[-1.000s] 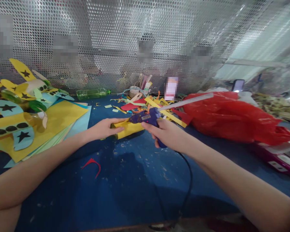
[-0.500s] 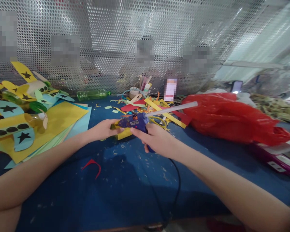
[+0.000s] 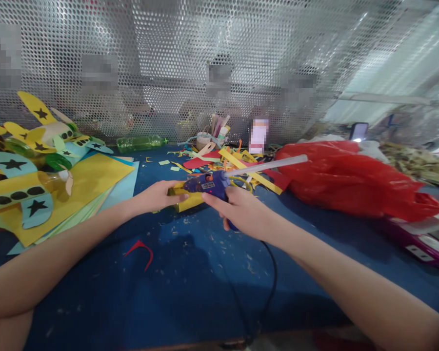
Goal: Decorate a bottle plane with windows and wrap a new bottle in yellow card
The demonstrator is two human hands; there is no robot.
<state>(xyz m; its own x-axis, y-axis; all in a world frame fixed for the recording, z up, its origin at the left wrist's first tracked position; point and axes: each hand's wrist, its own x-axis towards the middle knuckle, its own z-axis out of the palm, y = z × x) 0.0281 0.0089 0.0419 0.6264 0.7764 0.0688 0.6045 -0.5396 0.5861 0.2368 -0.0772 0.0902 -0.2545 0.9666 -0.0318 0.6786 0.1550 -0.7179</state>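
Observation:
My right hand (image 3: 243,209) is closed around the handle of a blue hot glue gun (image 3: 207,184). A long whitish glue stick (image 3: 269,165) sticks out of its back end, and a black cord (image 3: 274,273) runs down from it. The gun's nozzle points left, over a plastic bottle wrapped in yellow paper (image 3: 190,201) that lies on its side. My left hand (image 3: 159,196) grips the left end of this bottle, thumb in front. The gun and my fingers hide much of the bottle. Whether the nozzle touches the paper I cannot tell.
Bottle airplanes (image 3: 22,195) with black stars stand on coloured paper sheets (image 3: 106,175) at left. A green bottle (image 3: 141,143) lies behind. Paper scraps (image 3: 234,161) spread at the back centre. A red plastic bag (image 3: 347,175) fills the right. A red paper strip (image 3: 142,251) lies in front.
My right hand and the glue gun have shifted slightly right along the yellow-wrapped bottle. My left hand stays in nearly the same place.

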